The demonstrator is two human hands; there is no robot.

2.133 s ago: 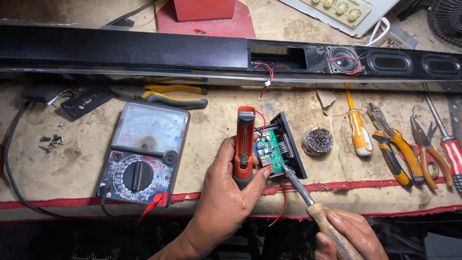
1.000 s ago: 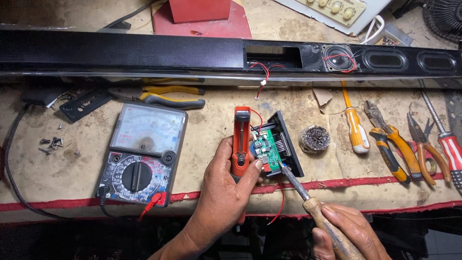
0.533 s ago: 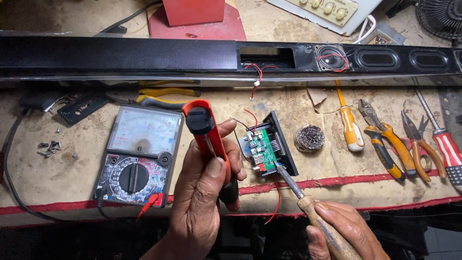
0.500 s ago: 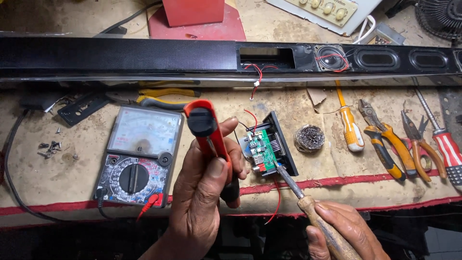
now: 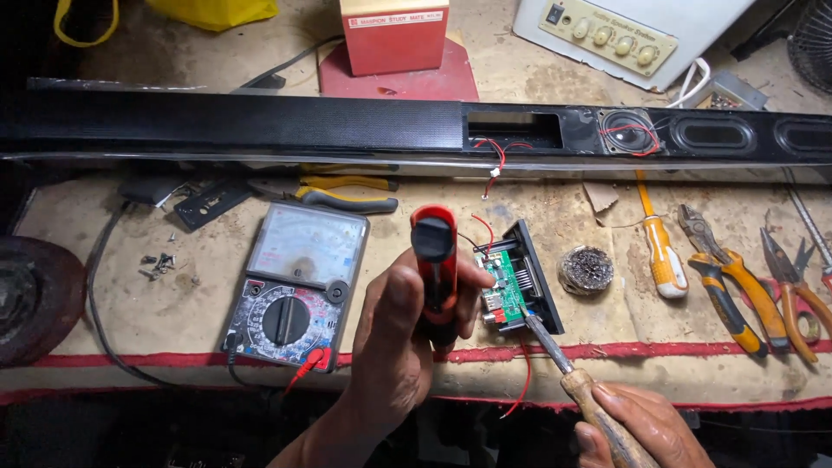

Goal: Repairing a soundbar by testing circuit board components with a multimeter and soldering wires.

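My right hand sits nearest me at the bench edge, fingers wrapped tight around the wooden handle of the soldering iron, whose tip rests at the lower edge of the small green circuit board. My left hand is clamped around the red and black desoldering pump, held upright with its top plunger toward the camera, just left of the board and touching its side. The board stands tilted in its black housing on the bench, with thin red wires trailing from it over the red tape strip.

As I judge it, I am at the heating step on 1 joint, with the pump ready beside it. The next move calls for turning the pump's nozzle down onto the joint; I cannot see the nozzle now, as my hand hides it.

To the left lies the analogue multimeter. To the right, the wire cleaning ball, the yellow screwdriver and the orange pliers. Beyond them stretches the long black soundbar, its panel open.
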